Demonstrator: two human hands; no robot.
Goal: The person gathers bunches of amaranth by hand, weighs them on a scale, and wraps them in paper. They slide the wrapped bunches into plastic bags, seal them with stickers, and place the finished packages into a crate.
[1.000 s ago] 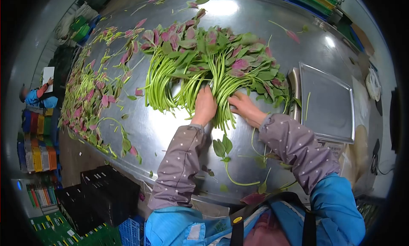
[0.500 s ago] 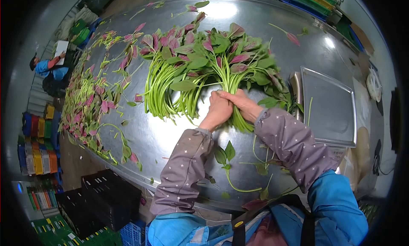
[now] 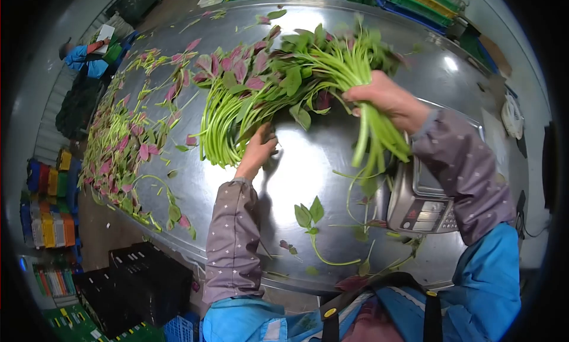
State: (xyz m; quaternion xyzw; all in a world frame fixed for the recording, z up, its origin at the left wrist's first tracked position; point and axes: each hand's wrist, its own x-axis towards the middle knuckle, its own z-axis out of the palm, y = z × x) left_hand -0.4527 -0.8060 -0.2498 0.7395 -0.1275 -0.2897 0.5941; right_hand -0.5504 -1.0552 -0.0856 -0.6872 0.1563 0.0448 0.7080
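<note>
Two hands busy, bunching step underway. Right hand lifted above metal table, fingers wrapped tight round bunch of greens, stems hanging down over scale. Left hand low on table, fingers pushed into stem ends of remaining pile; can't tell if spread or gripping. Next move probably needs steady drop onto scale, no stems slipping. Right wrist bent, elbow up.

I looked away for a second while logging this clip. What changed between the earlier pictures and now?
The right hand gripped a bunch of green stems and lifted it off the steel table, up toward the scale. The left hand let go of that bunch and now rests on the pile of leafy stems. The scattered leaves on the left stayed put.
</note>
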